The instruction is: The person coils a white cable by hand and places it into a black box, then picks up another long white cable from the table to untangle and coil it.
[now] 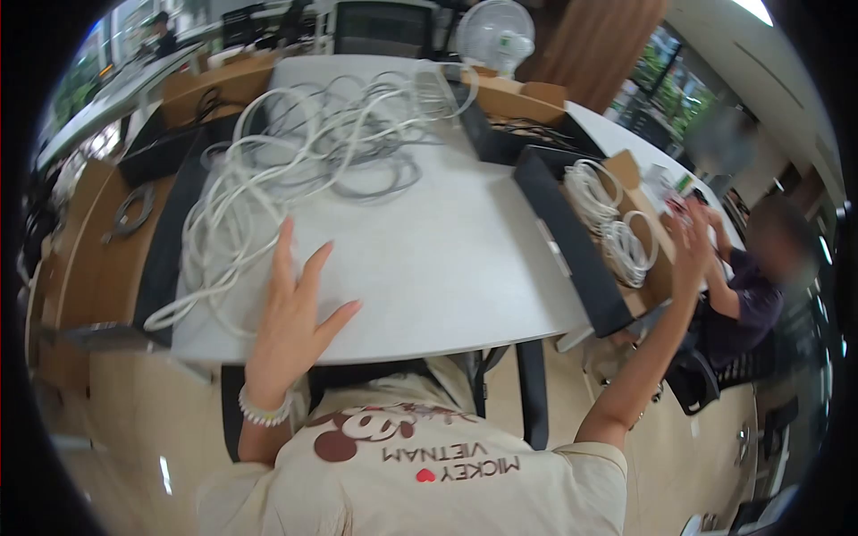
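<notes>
My left hand (295, 313) hovers over the near left part of the white table (429, 268), fingers spread, holding nothing. Just beyond its fingertips lies a big tangle of white cables (232, 196), with grey cables (380, 174) mixed in behind. My right hand (690, 237) is raised at the outer side of a black box (572, 241) on the right, its fingers stretched out and nothing visible in it. Coiled white cables (626, 250) lie in that box.
On the left, an open box (161, 259) holds a grey coiled cable (134, 213). Boxes with dark cables stand at the back left (152, 147) and back right (500, 134). A white fan (496, 36) stands behind. Another person (746, 286) sits at the right.
</notes>
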`<state>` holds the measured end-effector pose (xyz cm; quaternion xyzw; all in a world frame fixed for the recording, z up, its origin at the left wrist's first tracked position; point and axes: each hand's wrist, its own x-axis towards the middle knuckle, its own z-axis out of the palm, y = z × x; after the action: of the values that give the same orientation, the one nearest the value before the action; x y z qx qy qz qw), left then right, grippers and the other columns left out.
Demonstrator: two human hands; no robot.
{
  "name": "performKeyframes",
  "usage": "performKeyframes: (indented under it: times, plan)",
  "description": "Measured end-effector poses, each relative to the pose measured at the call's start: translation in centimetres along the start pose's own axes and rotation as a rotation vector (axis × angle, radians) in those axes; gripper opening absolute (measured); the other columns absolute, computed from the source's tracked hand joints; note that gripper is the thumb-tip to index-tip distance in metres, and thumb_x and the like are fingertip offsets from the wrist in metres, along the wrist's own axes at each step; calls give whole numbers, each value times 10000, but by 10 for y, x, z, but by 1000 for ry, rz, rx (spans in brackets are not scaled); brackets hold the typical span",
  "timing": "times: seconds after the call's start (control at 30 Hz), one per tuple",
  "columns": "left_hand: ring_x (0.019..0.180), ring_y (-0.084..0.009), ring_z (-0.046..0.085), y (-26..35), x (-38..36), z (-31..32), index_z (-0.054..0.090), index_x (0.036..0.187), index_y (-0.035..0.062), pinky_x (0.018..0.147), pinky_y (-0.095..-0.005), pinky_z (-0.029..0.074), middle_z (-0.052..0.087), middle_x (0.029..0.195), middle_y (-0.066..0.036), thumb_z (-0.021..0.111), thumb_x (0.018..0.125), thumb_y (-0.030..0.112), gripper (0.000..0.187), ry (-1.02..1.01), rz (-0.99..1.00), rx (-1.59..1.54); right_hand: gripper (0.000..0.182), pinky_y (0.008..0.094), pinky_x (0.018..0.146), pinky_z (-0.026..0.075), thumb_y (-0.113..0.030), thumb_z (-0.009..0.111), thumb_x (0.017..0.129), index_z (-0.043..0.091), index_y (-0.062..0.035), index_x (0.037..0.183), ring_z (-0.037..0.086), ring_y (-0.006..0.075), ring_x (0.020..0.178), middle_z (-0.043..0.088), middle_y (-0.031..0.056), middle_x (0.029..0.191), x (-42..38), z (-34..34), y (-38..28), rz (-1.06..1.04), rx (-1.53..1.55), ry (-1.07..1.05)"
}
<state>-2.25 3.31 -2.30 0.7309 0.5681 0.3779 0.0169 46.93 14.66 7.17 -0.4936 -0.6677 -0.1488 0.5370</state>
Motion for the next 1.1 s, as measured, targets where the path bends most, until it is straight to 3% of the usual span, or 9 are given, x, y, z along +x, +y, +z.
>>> performKeyframes:
  times: [0.17, 0.27, 0.37, 0.43, 0.57, 0.6, 0.73, 0.93, 1.1]
  plan:
    - [1304, -453, 246, -4, -2, 4, 329, 1344, 21, 1040, -441, 300, 46, 1461, -249, 670, 796, 290, 699, 81, -78, -71, 285, 327, 890, 441, -77, 597, 850, 582, 55, 1102, 540, 210, 1083, 578, 163, 1164, -47, 25, -116, -130, 238, 63]
    - [1293, -442, 281, -7, -2, 6, 393, 1309, 15, 1034, -417, 314, 21, 1468, -258, 682, 786, 290, 658, 36, -51, -14, 356, 345, 831, 471, -110, 702, 735, 619, 22, 1055, 596, 250, 991, 612, 166, 1095, -69, 49, -163, -263, 318, -270]
    - [1235, -405, 395, -5, 0, 5, 478, 1245, 10, 987, -399, 372, 114, 1454, -284, 692, 775, 274, 581, -42, 60, -80, 375, 345, 791, 486, -126, 734, 692, 640, -27, 1041, 612, 294, 939, 622, 159, 1056, -90, 94, -196, -312, 444, -467]
    - [948, -307, 581, 1, -1, 6, 556, 1170, 17, 820, -372, 464, 284, 1392, -291, 709, 754, 251, 502, 24, 299, -73, 378, 341, 772, 490, -142, 733, 705, 638, -45, 1058, 608, 287, 943, 601, 161, 1102, -105, 124, -211, -319, 549, -535]
    - [796, -267, 612, 25, -13, 20, 544, 1126, 19, 709, -345, 487, 543, 1179, -222, 748, 708, 222, 507, -45, 241, -437, 357, 351, 780, 484, -160, 688, 757, 624, -62, 1095, 590, 292, 964, 548, 171, 1185, -128, 155, -240, -254, 753, -514]
    - [677, -237, 592, 25, -11, 26, 535, 1097, 23, 628, -334, 482, 637, 966, -145, 766, 681, 207, 510, 37, 269, -534, 358, 356, 789, 482, -187, 673, 776, 618, -64, 1108, 584, 298, 969, 533, 174, 1204, -130, 157, -242, -256, 800, -512]
    - [629, -222, 575, 20, -8, 14, 566, 1041, 28, 574, -318, 466, 649, 833, -98, 768, 676, 195, 450, -24, 347, -495, 336, 368, 804, 476, -255, 647, 798, 624, -58, 1069, 578, 315, 965, 539, 173, 1175, -136, 151, -233, -275, 690, -595]
    - [659, -224, 601, 16, -6, 14, 615, 950, 41, 587, -314, 466, 640, 783, -80, 746, 698, 145, 302, -21, 421, -514, 244, 339, 681, 469, -283, 693, 746, 630, -52, 795, 600, 290, 869, 603, 129, 975, -138, 145, -222, -440, 457, -467]
    - [752, -222, 643, 16, -9, 4, 622, 982, 47, 644, -305, 493, 661, 848, -84, 727, 718, 121, 293, -109, 280, -512, 182, 298, 533, 401, -71, 717, 700, 577, -22, 596, 556, 227, 579, 611, 91, 700, -134, 130, -181, -67, 233, -29]
